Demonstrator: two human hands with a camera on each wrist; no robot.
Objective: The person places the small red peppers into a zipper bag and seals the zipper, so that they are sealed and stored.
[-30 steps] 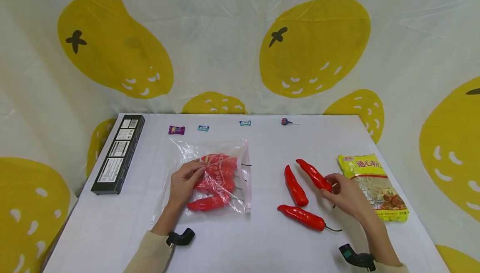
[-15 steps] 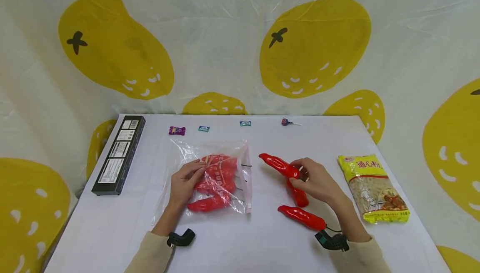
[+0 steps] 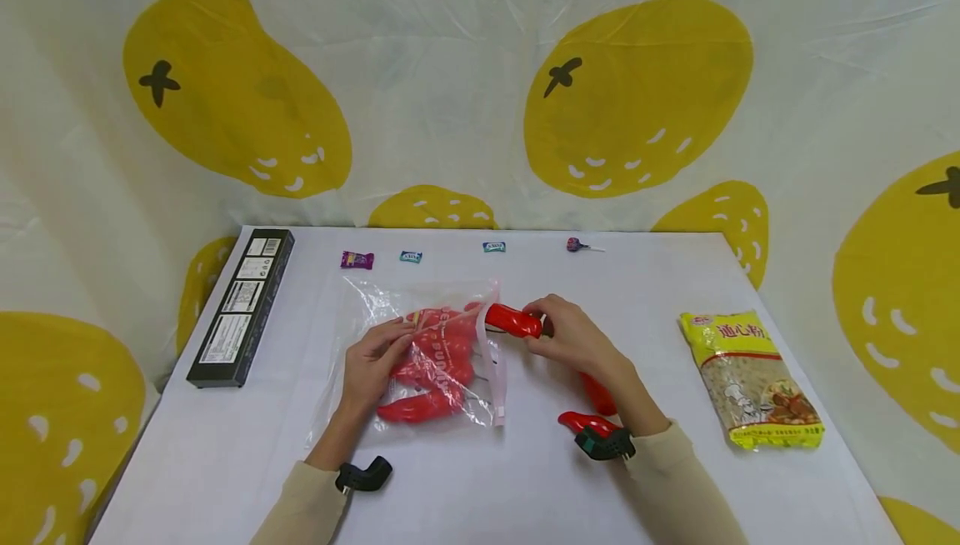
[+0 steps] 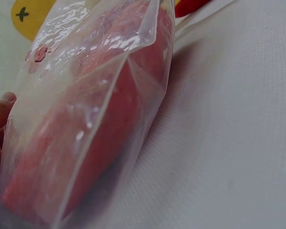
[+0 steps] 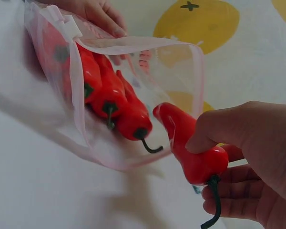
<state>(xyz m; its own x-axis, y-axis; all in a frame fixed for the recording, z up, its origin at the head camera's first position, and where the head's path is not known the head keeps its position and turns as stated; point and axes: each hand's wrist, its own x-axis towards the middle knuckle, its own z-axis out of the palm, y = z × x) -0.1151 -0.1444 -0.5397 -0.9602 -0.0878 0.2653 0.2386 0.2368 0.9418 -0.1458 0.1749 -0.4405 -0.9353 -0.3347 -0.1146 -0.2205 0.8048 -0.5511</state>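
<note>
A clear zip bag (image 3: 360,299) with a pink-edged mouth lies on its side, holding several red chili peppers (image 5: 109,95). My left hand (image 3: 378,362) pinches the bag's upper film between thumb and fingers. My right hand (image 3: 570,332) grips another red chili pepper (image 5: 186,138) near its stem end. This pepper's tip points into the open mouth of the bag, its green stem trailing outward in the right wrist view. Two more chili peppers, one loose pepper (image 3: 597,395) and a nearer pepper (image 3: 587,422), lie partly hidden under my right arm.
A yellow pasta packet (image 3: 753,378) lies at the right, and a long black box (image 3: 240,307) at the left. Along the back sit a purple candy (image 3: 357,260), a small teal candy (image 3: 410,257), another teal candy (image 3: 494,247) and a lollipop (image 3: 576,245).
My right hand has lifted its chili pepper from beside the pasta packet and carried it left to the bag's mouth. The left hand has stayed in place on the bag.
</note>
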